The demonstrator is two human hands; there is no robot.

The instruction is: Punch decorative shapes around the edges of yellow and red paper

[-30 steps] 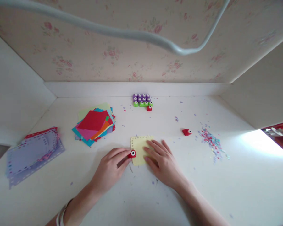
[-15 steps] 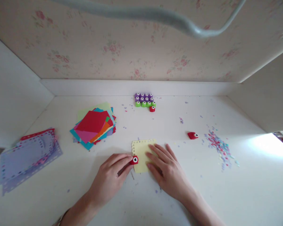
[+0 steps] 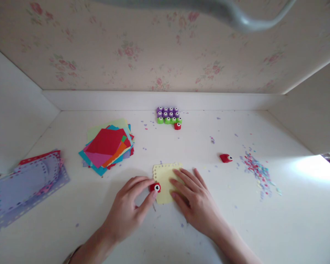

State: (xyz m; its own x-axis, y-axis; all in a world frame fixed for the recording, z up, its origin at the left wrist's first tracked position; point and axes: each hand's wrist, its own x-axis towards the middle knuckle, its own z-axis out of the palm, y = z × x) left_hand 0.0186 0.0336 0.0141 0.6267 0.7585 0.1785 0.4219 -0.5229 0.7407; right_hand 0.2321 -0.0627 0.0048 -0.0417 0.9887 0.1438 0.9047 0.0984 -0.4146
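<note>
A small red craft punch (image 3: 155,187) sits over the left edge of a pale yellow sheet of paper (image 3: 165,179). My left hand (image 3: 133,203) holds the punch between thumb and index finger, with a gap showing behind it. Small punched holes run along the sheet's top edge and the upper part of its left edge. My right hand (image 3: 194,194) lies on the paper's right side with fingers spread, pressing it to the white table (image 3: 198,238).
Coloured paper (image 3: 107,145) is piled at the left, with punched lilac sheets (image 3: 27,187) further out. At the back stand several purple and green punches (image 3: 168,114) and a red one (image 3: 177,126). Another red punch (image 3: 226,158) lies right, near scattered confetti (image 3: 257,168).
My left thumb has moved up and forward toward the front of the red punch, widening the gap to the index finger. My right hand stays on the paper. The camera view has shifted slightly.
</note>
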